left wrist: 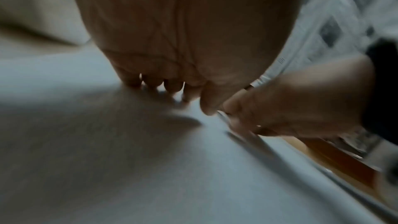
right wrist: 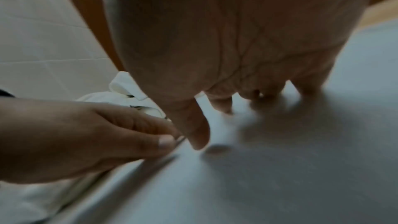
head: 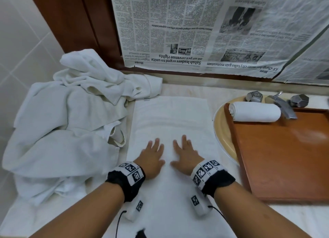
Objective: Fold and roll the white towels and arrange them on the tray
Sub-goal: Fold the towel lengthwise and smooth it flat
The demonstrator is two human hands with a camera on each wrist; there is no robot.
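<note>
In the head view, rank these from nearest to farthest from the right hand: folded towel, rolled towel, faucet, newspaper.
1. Folded towel, directly under the right hand.
2. Rolled towel, on the tray's far edge, to the right.
3. Faucet, just behind the roll.
4. Newspaper, on the back wall.

The folded towel (head: pixel 169 116) is white cloth, matt, with a fine, even pile; the rolled towel (head: pixel 254 112) is the same soft fabric, and the heap of loose towels (head: pixel 71 122) is crumpled and creased. The tray (head: pixel 288 154) is reddish-brown wood, smooth and glossy. The tap (head: pixel 283 106) and its faceted handles (head: pixel 300 100) are dull grey metal. Newspaper (head: pixel 204 33) is thin, wrinkled matt paper. The wall tiles (head: pixel 21 42) look smooth
</note>
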